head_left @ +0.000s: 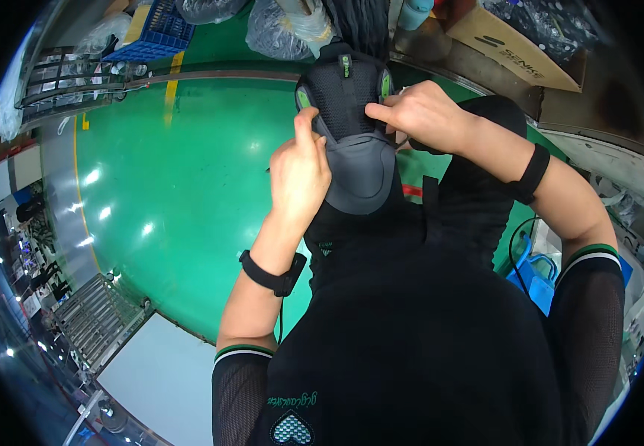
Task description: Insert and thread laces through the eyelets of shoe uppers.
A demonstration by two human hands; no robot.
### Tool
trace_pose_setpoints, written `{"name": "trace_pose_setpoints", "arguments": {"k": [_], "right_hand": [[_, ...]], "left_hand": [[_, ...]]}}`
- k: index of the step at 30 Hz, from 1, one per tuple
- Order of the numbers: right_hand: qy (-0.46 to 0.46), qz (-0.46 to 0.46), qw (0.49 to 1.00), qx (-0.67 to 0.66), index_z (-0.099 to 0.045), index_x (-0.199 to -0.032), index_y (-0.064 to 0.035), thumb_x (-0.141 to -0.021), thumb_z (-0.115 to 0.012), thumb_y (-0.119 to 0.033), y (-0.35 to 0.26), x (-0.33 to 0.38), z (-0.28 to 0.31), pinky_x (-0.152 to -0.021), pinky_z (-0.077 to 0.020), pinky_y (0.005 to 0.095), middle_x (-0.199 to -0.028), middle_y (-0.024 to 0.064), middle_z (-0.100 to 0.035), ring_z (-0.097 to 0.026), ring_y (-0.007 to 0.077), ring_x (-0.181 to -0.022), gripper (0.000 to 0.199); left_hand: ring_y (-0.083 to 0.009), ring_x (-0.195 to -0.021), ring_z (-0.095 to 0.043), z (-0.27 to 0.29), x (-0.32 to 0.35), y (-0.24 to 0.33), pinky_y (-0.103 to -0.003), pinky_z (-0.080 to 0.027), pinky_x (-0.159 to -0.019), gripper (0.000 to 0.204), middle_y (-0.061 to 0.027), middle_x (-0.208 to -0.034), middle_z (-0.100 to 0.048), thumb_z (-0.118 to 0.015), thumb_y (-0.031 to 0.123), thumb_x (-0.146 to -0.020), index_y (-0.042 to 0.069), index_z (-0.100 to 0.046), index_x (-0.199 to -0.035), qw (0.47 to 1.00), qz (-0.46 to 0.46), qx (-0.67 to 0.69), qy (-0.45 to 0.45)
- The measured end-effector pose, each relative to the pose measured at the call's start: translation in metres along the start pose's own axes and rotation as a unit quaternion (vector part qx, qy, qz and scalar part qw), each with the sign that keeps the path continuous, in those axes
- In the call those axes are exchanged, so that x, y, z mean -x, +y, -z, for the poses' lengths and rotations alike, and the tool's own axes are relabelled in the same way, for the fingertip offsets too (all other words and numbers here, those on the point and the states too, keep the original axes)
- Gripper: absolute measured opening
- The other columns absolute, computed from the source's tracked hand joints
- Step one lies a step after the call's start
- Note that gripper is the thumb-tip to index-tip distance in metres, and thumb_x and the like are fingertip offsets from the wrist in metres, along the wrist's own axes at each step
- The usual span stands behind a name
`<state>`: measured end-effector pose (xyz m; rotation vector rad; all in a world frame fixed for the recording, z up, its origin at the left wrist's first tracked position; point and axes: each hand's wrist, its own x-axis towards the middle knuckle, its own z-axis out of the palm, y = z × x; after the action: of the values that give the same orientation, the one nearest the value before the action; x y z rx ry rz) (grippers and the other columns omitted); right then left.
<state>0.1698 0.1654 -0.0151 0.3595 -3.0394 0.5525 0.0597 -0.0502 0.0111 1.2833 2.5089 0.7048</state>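
A padded piece of black mesh with a smooth grey moulded end and green side trim (359, 171) lies lengthwise over my lap. Its outline resembles a knee pad or a shoe upper, but I cannot tell its exact kind. My left hand (301, 169) holds its left edge, index finger against the green trim and the other fingers curled. At the opposite edge, my right hand (422, 115) is closed in a pinch, its thumb pointing across the mesh. A small tab with a green mark sits at the far end. What lies beneath the piece is hidden.
Beyond the piece hang black strands (355, 26) beside a clear plastic bag (277, 33). An open cardboard box (515, 52) stands at the far right. A blue crate (157, 33) and metal rack (62, 78) are far left, across green floor (203, 163). Something blue (536, 279) sits right.
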Motion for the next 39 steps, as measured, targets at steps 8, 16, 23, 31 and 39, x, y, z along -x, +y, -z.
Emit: {"name": "trace_pose_setpoints", "arguments": {"k": [8,16,23,31,39], "right_hand": [[0.037,0.159,0.971,0.176,-0.069,-0.077,-0.0132,-0.061,-0.075,-0.028,0.005,-0.025,0.021,-0.082,-0.0377,0.0294,-0.088,-0.0016,-0.060,-0.055,0.0112,-0.101,0.023],[-0.174,-0.044,0.983,0.023,-0.070,-0.073,-0.0118,-0.075,-0.067,-0.022,0.005,-0.045,0.019,-0.080,-0.0380,0.0340,-0.082,0.0001,-0.060,-0.056,0.0184,-0.092,0.011],[-0.035,-0.119,0.992,-0.006,-0.068,-0.072,-0.0096,-0.078,-0.068,-0.020,-0.012,-0.033,0.002,-0.080,-0.0366,0.0365,-0.079,0.0016,-0.059,-0.055,0.0216,-0.087,0.012],[0.353,-0.064,0.848,-0.391,-0.061,-0.081,-0.0058,-0.087,-0.064,-0.014,-0.070,-0.024,0.002,-0.078,-0.0427,0.0304,-0.106,0.0055,-0.053,-0.048,0.0189,-0.093,0.010],[0.273,-0.114,0.619,-0.727,-0.063,-0.098,0.0003,-0.096,-0.054,-0.013,-0.057,-0.008,0.017,-0.065,-0.0426,0.0212,-0.083,0.0021,-0.063,-0.054,0.0074,-0.070,0.017]], "left_hand": [[-0.0197,-0.094,-0.059,0.038,-0.064,-0.006,-0.041,-0.041,-0.088,0.027,-0.0001,-0.083,-0.062,-0.068,0.016,-0.075,0.011,-0.059,-0.099,0.893,-0.349,-0.274,-0.074],[-0.0202,-0.085,-0.051,0.038,-0.086,-0.026,-0.038,-0.036,-0.076,0.015,-0.0035,-0.077,-0.051,-0.067,0.022,-0.079,0.007,-0.066,-0.080,0.888,-0.374,-0.152,-0.220],[-0.0214,-0.088,-0.053,0.024,-0.082,-0.019,-0.039,-0.035,-0.076,0.011,-0.0053,-0.078,-0.054,-0.065,0.016,-0.077,0.007,-0.069,-0.072,0.943,-0.210,-0.132,-0.223],[-0.0209,-0.081,-0.052,0.033,-0.057,0.018,-0.033,-0.043,-0.074,0.009,-0.0067,-0.080,-0.051,-0.061,0.009,-0.086,0.003,-0.063,-0.079,0.942,-0.073,0.326,0.026],[-0.0139,-0.082,-0.063,-0.014,0.007,0.064,-0.025,-0.052,-0.066,0.046,-0.0079,-0.099,-0.062,-0.053,-0.003,-0.093,-0.001,-0.037,-0.136,0.826,0.098,0.555,0.015]]}}
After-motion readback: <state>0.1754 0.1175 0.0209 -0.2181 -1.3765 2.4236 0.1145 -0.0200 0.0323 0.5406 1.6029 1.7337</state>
